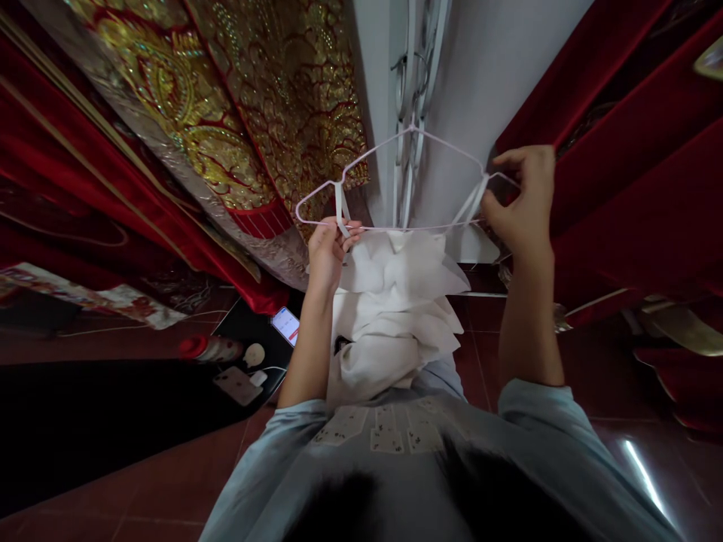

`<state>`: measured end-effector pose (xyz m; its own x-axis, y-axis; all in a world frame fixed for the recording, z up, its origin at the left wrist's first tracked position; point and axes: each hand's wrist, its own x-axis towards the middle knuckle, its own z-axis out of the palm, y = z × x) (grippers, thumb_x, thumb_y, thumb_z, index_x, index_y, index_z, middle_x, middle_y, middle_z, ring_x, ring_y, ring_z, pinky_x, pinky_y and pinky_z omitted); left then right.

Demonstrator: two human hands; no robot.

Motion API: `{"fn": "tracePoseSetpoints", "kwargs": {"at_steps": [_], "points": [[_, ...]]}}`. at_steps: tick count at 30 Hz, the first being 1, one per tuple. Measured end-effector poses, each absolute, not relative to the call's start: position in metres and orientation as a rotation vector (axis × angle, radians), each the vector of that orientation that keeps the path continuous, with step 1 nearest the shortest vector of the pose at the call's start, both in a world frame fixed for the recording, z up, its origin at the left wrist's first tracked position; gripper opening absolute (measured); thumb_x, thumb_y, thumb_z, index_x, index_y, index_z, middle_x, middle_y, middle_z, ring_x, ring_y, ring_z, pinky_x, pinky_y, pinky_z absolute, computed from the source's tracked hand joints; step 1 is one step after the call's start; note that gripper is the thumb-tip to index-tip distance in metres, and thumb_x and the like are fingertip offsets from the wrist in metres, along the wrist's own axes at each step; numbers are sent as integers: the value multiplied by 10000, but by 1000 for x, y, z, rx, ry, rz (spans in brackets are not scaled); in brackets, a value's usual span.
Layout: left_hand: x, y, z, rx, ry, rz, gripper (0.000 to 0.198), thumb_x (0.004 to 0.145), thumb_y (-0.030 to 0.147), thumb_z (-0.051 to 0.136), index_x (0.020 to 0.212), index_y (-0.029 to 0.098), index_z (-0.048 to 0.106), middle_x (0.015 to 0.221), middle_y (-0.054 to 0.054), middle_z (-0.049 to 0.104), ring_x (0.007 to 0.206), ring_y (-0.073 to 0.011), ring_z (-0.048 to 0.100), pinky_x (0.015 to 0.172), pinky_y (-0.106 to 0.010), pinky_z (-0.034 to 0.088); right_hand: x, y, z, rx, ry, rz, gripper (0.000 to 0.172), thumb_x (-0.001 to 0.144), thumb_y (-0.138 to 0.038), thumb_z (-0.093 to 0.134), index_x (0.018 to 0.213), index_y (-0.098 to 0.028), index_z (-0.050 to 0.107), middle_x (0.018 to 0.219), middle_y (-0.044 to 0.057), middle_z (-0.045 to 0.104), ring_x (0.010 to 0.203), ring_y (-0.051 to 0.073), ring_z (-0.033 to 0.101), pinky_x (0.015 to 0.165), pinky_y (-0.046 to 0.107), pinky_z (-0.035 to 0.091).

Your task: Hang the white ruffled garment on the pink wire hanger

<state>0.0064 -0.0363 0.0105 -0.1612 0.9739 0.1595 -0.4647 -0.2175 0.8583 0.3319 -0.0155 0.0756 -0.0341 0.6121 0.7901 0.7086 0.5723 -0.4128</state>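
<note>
A thin pale wire hanger (395,150) hangs in front of me against a white wall, with a white garment (395,301) dangling from it by two white straps. My left hand (327,252) is closed on the left strap just under the hanger's bar. My right hand (520,203) pinches the right strap at the hanger's right end. The garment's folds fall down toward my chest.
Red and gold embroidered dresses (226,113) hang at the left, dark red velvet garments (621,150) at the right. On a dark surface at lower left lie a lit phone (286,325), a charger and a red-capped bottle (208,348). The floor is reddish tile.
</note>
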Motion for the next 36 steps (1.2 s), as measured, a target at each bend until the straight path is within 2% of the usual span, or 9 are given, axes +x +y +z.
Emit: {"fn": "tracePoseSetpoints", "kwargs": {"at_steps": [3, 7, 12, 15, 20, 24, 27, 31, 36], "points": [[10, -36, 9, 923, 790, 1655, 267, 973, 436, 739, 862, 209, 656, 936, -71, 825, 877, -172, 801, 838, -258, 637, 310, -35, 59, -1120, -1671, -132, 364, 969, -312, 645, 1333, -301, 625, 1278, 135, 611, 1107, 310, 612, 910, 512, 572], [11, -37, 4, 926, 807, 1678, 303, 945, 488, 774, 892, 209, 668, 977, -82, 835, 904, -179, 806, 856, -267, 631, 272, -58, 24, -1200, -1942, 299, 418, 917, -300, 672, 1333, -287, 631, 1266, 82, 632, 739, 169, 554, 736, 412, 568], [3, -49, -2, 1048, 911, 1592, 427, 906, 593, 773, 931, 167, 766, 939, -107, 827, 864, -179, 794, 750, -229, 599, 248, -63, -3, -1226, -1798, 437, 454, 909, -274, 662, 1359, -290, 610, 1368, 96, 582, 688, 128, 494, 748, 387, 562], [-6, -61, 15, 1186, 932, 1517, 358, 867, 533, 825, 898, 177, 798, 916, -87, 820, 871, -179, 781, 756, -228, 595, 244, -61, -7, -1194, -1760, 451, 447, 910, -282, 669, 1353, -310, 616, 1349, 86, 585, 660, 120, 458, 734, 380, 562], [-27, -57, 62, 1095, 636, 1695, 383, 997, 511, 635, 1136, 195, 802, 1245, -115, 794, 1238, -246, 739, 999, -324, 602, 239, -62, -5, -1147, -1772, 511, 453, 941, -286, 650, 1390, -331, 614, 1364, 86, 585, 664, 121, 460, 738, 381, 569], [-56, -28, 52, 951, 669, 2037, 282, 1059, 379, 528, 1169, 289, 771, 1372, 0, 762, 1429, -213, 623, 1068, -295, 562, 239, -64, -6, -1140, -1788, 521, 462, 950, -311, 661, 1409, -340, 615, 1370, 82, 593, 663, 121, 469, 764, 398, 575], [-64, -16, 22, 867, 928, 2131, 206, 956, 281, 688, 1151, 321, 742, 1362, 22, 764, 1365, -198, 664, 976, -259, 576, 241, -62, -7, -1140, -1774, 505, 446, 952, -307, 657, 1398, -320, 632, 1365, 85, 597, 654, 114, 464, 757, 387, 567], [-40, -22, 4, 931, 954, 1882, 287, 937, 500, 723, 1062, 242, 739, 1265, -100, 803, 1207, -218, 757, 899, -276, 601, 236, -62, -6, -1113, -1785, 532, 485, 960, -335, 649, 1444, -335, 613, 1400, 80, 593, 653, 108, 447, 716, 351, 559], [-7, -32, 20, 952, 864, 1822, 339, 974, 582, 686, 940, 245, 664, 928, -58, 795, 1013, -213, 809, 666, -213, 590, 240, -60, -9, -1069, -1695, 488, 492, 975, -459, 633, 1460, -378, 617, 1477, 86, 582, 746, 136, 568, 734, 351, 597]]}}
